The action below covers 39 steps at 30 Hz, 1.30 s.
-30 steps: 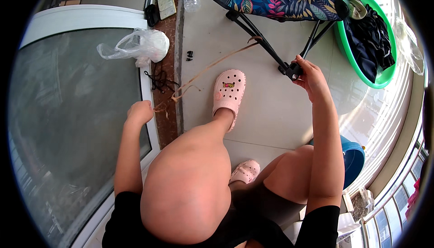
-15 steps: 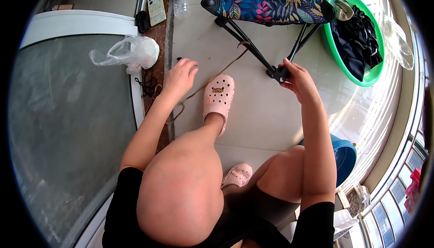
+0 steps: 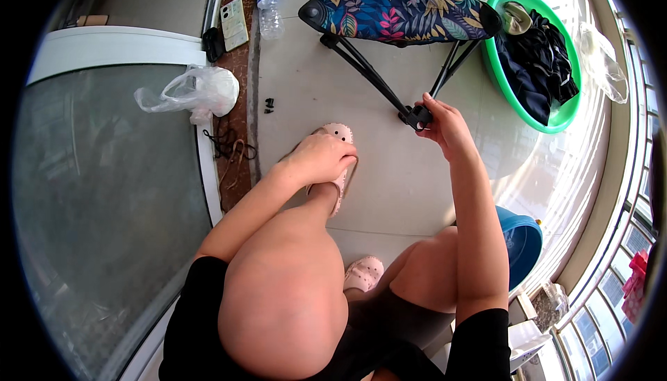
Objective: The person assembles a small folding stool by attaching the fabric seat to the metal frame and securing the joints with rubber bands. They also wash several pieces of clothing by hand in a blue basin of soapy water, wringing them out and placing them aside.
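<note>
My right hand (image 3: 445, 127) is closed on the black plastic foot joint (image 3: 415, 117) where the legs of a folding stool (image 3: 403, 14) meet. The stool has a dark seat printed with colourful leaves, and its black tube legs lean down towards me. My left hand (image 3: 321, 158), fingers curled, grips a thin brown cord (image 3: 355, 172) above my pink clog (image 3: 338, 131). A loop of the cord hangs out beside the fingers, and the hand hides the rest of its grip. Two small black pieces (image 3: 269, 106) lie on the tiles left of the stool.
A green basin (image 3: 492, 68) of dark clothes stands right of the stool, a blue bucket (image 3: 531, 242) by my right arm. Along the left sill lie a plastic bottle (image 3: 269, 9), a phone (image 3: 235, 23), a white plastic bag (image 3: 208, 89) and dark cords (image 3: 226, 146). A glass door panel (image 3: 111, 172) borders the left.
My left hand has moved right and down over the clog and taken hold of the brown cord, pulling it off the stool leg. My right hand keeps its hold on the foot joint.
</note>
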Each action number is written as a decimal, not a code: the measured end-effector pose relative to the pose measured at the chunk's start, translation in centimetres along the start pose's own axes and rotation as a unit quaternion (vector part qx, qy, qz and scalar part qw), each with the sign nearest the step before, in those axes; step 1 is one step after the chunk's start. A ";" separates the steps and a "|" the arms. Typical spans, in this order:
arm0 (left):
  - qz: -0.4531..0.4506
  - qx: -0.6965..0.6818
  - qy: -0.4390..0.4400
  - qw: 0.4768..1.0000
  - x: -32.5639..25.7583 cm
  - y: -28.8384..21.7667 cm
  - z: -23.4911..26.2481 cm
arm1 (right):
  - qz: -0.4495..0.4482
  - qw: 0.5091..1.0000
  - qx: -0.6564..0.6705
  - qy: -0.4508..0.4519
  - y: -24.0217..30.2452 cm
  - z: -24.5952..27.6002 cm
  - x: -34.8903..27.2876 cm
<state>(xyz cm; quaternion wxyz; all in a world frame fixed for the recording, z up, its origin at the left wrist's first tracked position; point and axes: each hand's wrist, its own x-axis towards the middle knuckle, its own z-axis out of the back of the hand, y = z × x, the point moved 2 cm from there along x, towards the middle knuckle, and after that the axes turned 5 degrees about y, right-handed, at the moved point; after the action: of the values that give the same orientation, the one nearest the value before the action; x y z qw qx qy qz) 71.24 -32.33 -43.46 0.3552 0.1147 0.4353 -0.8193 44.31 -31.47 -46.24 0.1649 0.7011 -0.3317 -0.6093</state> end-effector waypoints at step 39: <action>0.000 -0.748 -0.003 0.664 7.2 -5.0 3.0 | 0.031 0.998 0.051 -0.038 6.4 -2.2 -5.7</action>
<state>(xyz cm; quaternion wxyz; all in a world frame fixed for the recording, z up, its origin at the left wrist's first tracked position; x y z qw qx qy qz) 63.03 -36.35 -42.13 0.3227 -0.1924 0.9005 -0.2189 44.51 -32.66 -37.52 0.1351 0.6746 -0.3894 -0.6125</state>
